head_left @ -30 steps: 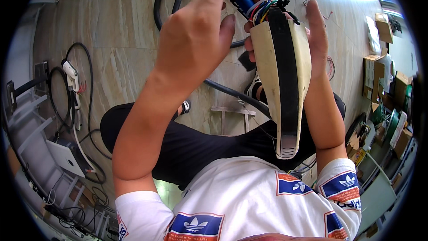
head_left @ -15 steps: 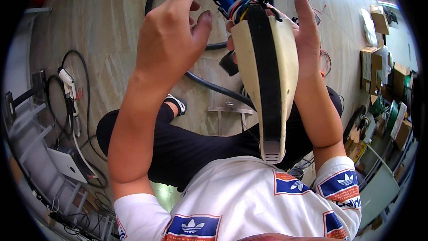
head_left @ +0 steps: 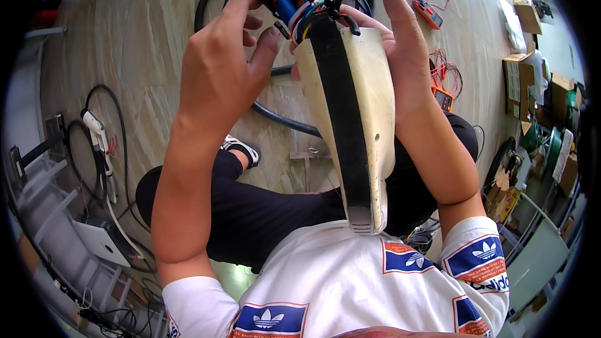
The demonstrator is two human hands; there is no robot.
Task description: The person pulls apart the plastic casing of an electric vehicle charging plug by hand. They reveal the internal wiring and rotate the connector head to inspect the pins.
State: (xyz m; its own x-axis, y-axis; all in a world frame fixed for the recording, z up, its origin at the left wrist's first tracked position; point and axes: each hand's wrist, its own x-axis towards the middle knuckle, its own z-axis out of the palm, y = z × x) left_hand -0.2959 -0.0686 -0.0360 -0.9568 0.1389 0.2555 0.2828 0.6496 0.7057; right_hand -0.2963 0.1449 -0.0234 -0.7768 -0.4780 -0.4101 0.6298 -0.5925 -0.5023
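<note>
An EV charging gun (head_left: 369,100) with a cream shell and a black strip hangs over my lap, its narrow handle end toward my shirt. Its far end is uncovered, showing a bundle of coloured wires (head_left: 305,15) and a blue cylindrical part (head_left: 285,7). My right hand (head_left: 404,56) supports the gun from the right, fingers behind the shell and thumb sticking up. Left of the wires is my left hand (head_left: 222,59), half curled with thumb and fingers apart. Its thumb tip is close to a small black piece beside the wires; contact cannot be made out.
A thick black cable (head_left: 285,119) loops across the tiled floor. Two orange multimeters (head_left: 428,14) with leads lie to the right. Another white charging gun (head_left: 95,122) and a laptop (head_left: 102,243) are at left. Cardboard boxes (head_left: 519,87) line the right side.
The charging gun has shifted left and turned slightly, with my right hand moving along with it. My left hand has moved a little left and down. The multimeters now show more fully.
</note>
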